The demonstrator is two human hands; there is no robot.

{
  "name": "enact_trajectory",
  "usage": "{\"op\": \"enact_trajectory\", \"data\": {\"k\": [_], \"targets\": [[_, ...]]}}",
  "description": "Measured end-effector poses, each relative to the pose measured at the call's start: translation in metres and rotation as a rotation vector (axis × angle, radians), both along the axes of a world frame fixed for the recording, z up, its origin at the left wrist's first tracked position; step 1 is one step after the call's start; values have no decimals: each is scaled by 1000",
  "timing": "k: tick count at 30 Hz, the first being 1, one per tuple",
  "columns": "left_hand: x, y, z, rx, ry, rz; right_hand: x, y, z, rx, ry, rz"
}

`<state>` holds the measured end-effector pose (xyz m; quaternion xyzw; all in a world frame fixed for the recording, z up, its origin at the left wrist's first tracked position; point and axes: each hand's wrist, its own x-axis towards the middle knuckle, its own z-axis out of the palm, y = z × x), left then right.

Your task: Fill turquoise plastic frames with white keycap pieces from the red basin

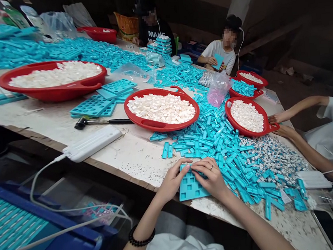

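A turquoise tray (190, 192) with square recesses lies at the table's near edge. My left hand (173, 181) rests on its upper left part, thumb and fingers bent together at the far edge. Wearing a ring, my right hand (209, 176) reaches over the upper right part, its fingertips close to the left ones. Whatever is between the fingertips is too small to make out. Beyond both hands spreads a heap of turquoise pieces (214, 136), and a red basket (163, 126) of white pieces stands past the tray.
A hammer (104, 121) and a white power strip (93, 143) lie left. Another red basket (63, 89) stands behind them. At right, a person's hands (282, 125) are at a red basket (251, 132); a phone (331, 229) lies below. Two people sit across the table.
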<state>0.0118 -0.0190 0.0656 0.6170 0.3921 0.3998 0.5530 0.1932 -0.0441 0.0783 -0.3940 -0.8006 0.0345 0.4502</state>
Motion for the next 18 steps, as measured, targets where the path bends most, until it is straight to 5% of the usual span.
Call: {"op": "enact_trajectory", "data": {"k": [18], "targets": [[1,1,5,38,-34,-42,1,0,-3,-125,36,-36]]}}
